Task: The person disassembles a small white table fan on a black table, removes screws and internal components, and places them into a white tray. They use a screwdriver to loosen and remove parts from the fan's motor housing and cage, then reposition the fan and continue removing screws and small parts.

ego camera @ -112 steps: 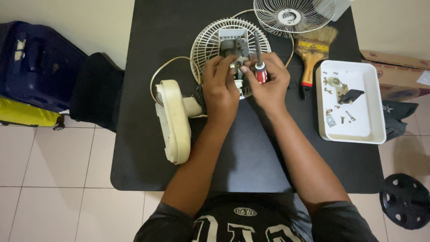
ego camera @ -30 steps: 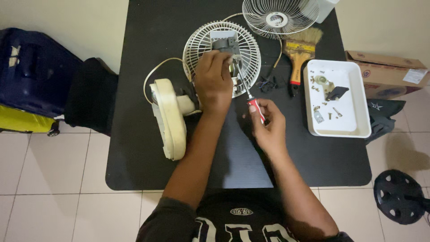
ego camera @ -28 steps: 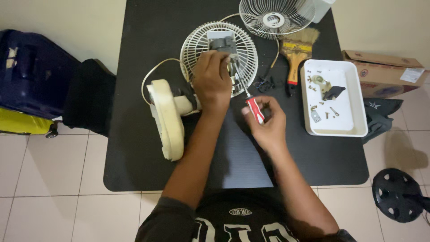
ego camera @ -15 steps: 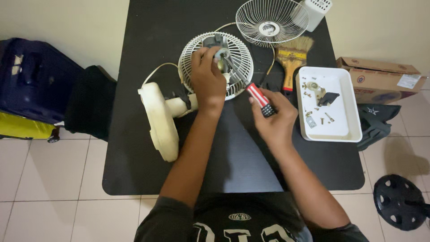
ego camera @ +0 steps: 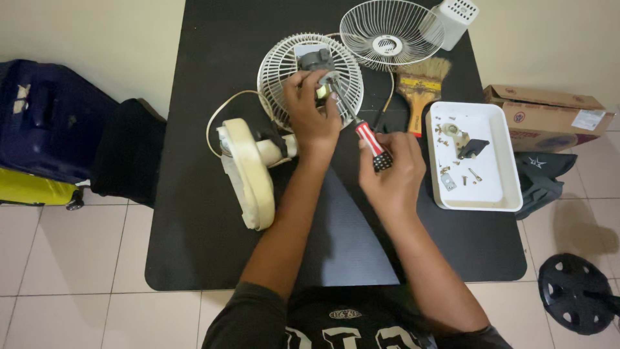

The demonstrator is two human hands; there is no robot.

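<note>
— What is being held nearest?
— A screwdriver [ego camera: 369, 143] is being gripped by the right hand [ego camera: 391, 174], fingers curled tight round its striped handle.

— And farther off?
— The motor [ego camera: 318, 71] is being pinched by the left hand [ego camera: 311, 111], centred in the grille [ego camera: 274, 64], its fingers pressed onto it. A tray [ego camera: 500, 155] is lying right.

Single head-worn view, steeply downward, fairly near, over black table [ego camera: 206, 258].
</note>
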